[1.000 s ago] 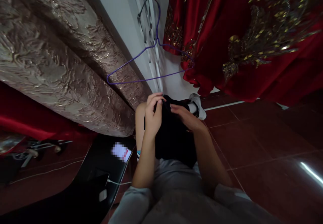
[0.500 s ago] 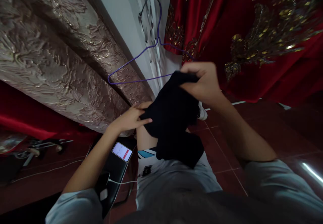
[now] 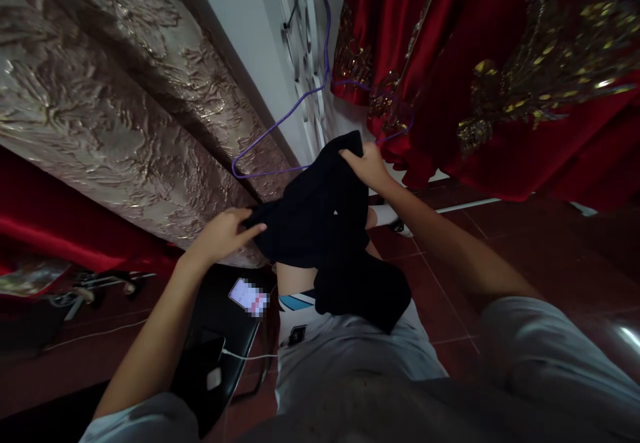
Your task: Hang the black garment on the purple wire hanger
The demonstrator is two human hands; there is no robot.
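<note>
A dark, nearly black cloth garment [image 3: 320, 223] lies across my lap, and I cannot make out its exact kind. My left hand [image 3: 225, 233] pinches its left edge between thumb and fingers. At its upper right corner my right hand [image 3: 367, 163] grips the fabric, thumb on top. The cloth is spread between both hands, with its lower part bunched on my white shorts [image 3: 295, 323]. Just beyond the garment, a purple wire hanger [image 3: 280, 123] hangs by a dark loop, its lower bar partly hidden by the cloth and my right hand.
A phone [image 3: 247, 295] with a lit screen lies on a black seat [image 3: 245, 336] at my left, beside a white cable [image 3: 250, 358]. Textured beige fabric [image 3: 125, 110] hangs on the left. Red garments with gold sequins [image 3: 430, 83] hang at the right, near a white metal lattice [image 3: 307, 63].
My left hand has moved left, drawing the cloth's left edge outward. My right hand has shifted left and changed its hold on the upper corner. The view has shifted slightly.
</note>
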